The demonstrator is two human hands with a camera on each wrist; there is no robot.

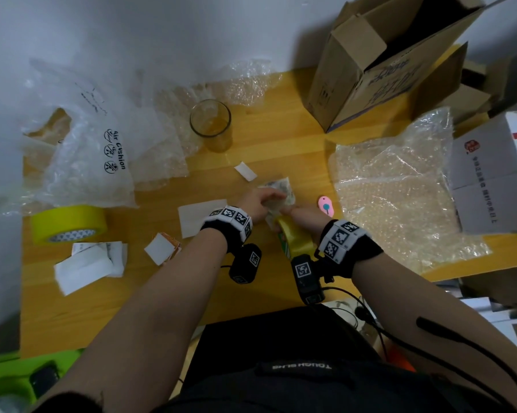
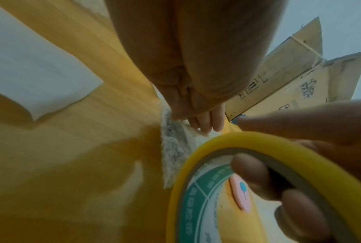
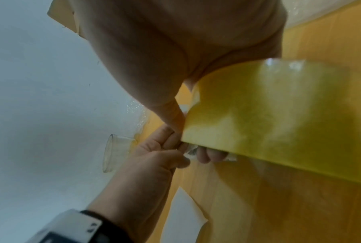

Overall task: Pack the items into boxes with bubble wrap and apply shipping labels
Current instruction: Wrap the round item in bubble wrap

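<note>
The left hand pinches the small bundle wrapped in clear bubble wrap at the middle of the wooden table, likely so it cannot open. Right beside it at 5 o'clock, the right hand grips the yellow roll of sticky tape, ready to stick it shut.

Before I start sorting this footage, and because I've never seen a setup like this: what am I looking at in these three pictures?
No machine here: a person works with bare hands, wearing one camera on the head and one under each wrist. The wide picture looks down from the head; the other two look along each hand. The left hand pinches a small bubble-wrapped item; the right hand grips a yellow tape roll, fingers through its core. On the wooden table are a pink cutter, a glass, a larger tape roll, white paper slips, a bubble wrap sheet and an open cardboard box.
</note>
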